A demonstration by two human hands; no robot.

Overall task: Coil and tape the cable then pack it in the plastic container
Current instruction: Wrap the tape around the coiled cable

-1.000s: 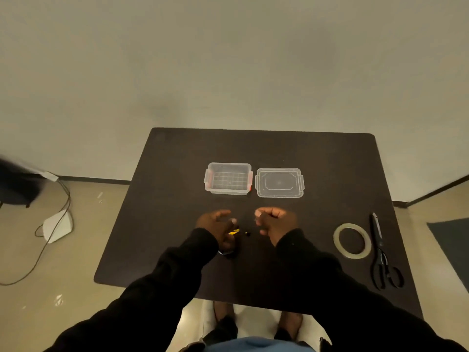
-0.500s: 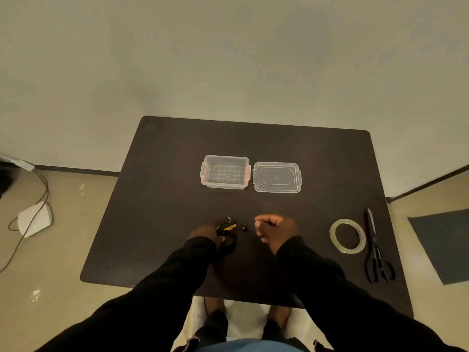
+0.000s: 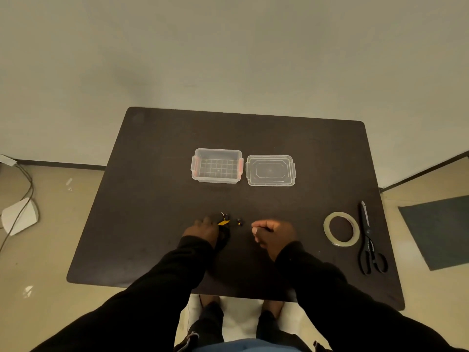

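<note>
A black coiled cable (image 3: 224, 232) with a yellow-and-black tag lies on the dark table (image 3: 152, 199) near the front middle. My left hand (image 3: 204, 228) rests on the coil's left side and holds it down. One cable end with a small plug (image 3: 239, 221) sticks out to the right. My right hand (image 3: 274, 233) is a loose fist just right of the plug, with nothing visible in it. The clear plastic container (image 3: 217, 165) with orange clips stands open farther back. Its clear lid (image 3: 270, 170) lies flat beside it on the right.
A roll of clear tape (image 3: 341, 228) lies at the right of the table, with black scissors (image 3: 369, 241) just beyond it near the right edge. On the floor to the left are a white device (image 3: 19, 215) and cables. A dark mat (image 3: 441, 229) lies on the floor at right.
My left hand has lowered the coil onto the table and presses it there. My right hand has drawn back slightly to the right. The view has tilted up, so the table looks farther away.
</note>
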